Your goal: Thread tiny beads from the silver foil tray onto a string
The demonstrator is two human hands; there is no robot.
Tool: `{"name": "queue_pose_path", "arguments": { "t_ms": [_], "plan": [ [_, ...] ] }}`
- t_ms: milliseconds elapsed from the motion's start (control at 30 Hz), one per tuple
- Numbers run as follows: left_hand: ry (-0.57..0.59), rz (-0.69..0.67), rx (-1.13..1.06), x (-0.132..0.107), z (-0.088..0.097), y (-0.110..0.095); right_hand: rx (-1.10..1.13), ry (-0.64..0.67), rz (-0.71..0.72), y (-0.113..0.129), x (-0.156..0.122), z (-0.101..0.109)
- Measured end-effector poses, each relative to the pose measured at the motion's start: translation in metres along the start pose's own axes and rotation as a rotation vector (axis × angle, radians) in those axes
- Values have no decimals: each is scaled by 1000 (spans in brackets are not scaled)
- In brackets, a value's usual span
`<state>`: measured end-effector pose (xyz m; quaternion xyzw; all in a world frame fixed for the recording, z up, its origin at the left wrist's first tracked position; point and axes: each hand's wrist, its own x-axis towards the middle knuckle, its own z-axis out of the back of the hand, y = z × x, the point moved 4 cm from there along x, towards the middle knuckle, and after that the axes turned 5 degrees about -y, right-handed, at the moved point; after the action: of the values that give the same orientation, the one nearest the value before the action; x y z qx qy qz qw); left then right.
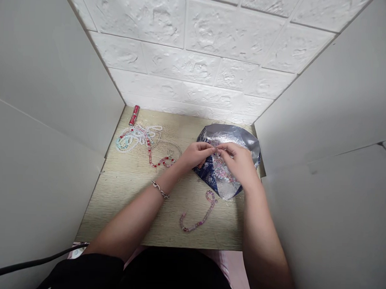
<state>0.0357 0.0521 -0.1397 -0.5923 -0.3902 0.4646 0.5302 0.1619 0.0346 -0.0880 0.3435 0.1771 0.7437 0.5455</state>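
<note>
My left hand point(196, 155) and my right hand point(239, 162) meet fingertip to fingertip, thumbs and forefingers pinched together. Whatever lies between those fingertips is too small to make out. Right below them spreads an opened silver-lined bag point(236, 131) with blue printing outside. Loose pink, clear and mixed-colour beads point(223, 173) lie in it, partly covered by my right hand. Nearer to me, a curved strand of pinkish-purple beads point(205, 216) rests on the table, with a small loop at its upper end.
At the left of the wooden table point(120, 205) lie tangled bead strands point(137, 138) in white, turquoise and red. A small red cylinder point(134, 115) lies behind them. Grey panels flank both sides, and a white brick-patterned wall point(196, 68) closes the back.
</note>
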Motion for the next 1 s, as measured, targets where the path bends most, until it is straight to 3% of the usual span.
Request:
{"name": "queue_pose_path", "arguments": {
  "t_ms": [700, 1000],
  "plan": [
    [4, -24, 36, 0, -1, -1, -55, 42, 59, 1, 0, -4],
    [-60, -28, 114, -5, -1, -8, -133, 35, 87, 0, 0, -9]
  ]
}}
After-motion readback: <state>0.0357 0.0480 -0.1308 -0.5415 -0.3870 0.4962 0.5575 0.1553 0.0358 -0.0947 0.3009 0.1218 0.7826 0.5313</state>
